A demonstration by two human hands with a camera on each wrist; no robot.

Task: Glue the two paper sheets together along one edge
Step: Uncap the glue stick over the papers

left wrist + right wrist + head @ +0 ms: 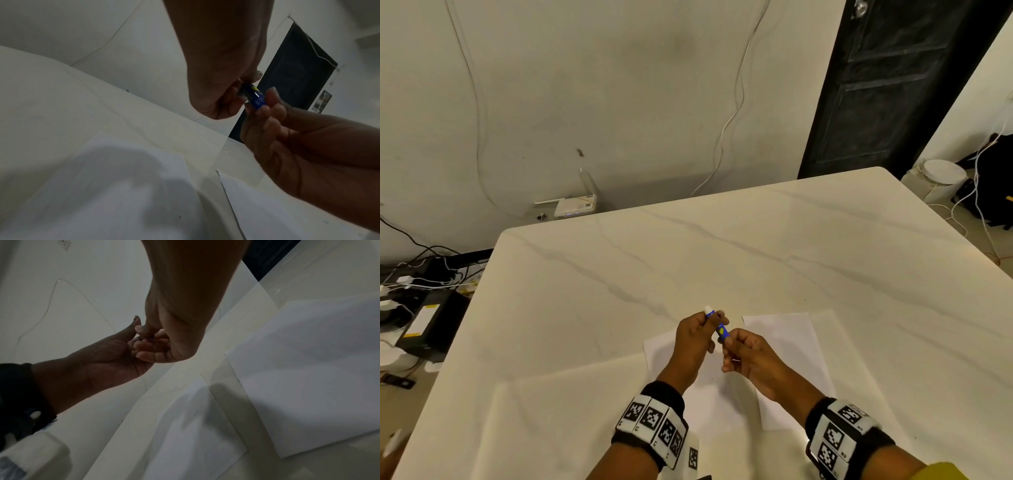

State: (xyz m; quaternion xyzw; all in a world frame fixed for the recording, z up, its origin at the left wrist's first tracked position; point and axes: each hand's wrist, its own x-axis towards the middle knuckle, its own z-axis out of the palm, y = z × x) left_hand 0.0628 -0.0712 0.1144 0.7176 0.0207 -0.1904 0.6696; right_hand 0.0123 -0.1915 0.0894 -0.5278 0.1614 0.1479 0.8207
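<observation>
A blue glue stick point(722, 331) with a white end is held above the table between both hands. My left hand point(705, 325) grips its upper part near the white end. My right hand point(736, 346) pinches its lower blue part. The left wrist view shows the glue stick point(257, 97) between the left hand point(230, 87) and the right hand point(265, 110). Two white sheets lie flat side by side under the hands: the left sheet point(659, 353) and the right sheet point(791, 342), with a gap between them. In the right wrist view the fingers hide the stick.
The white marble table point(722, 257) stretches far ahead and to both sides. A small marker tag point(692, 457) lies near the front edge. Cables and boxes point(424, 318) sit on the floor at the left, and a dark door point(887, 85) stands at the back right.
</observation>
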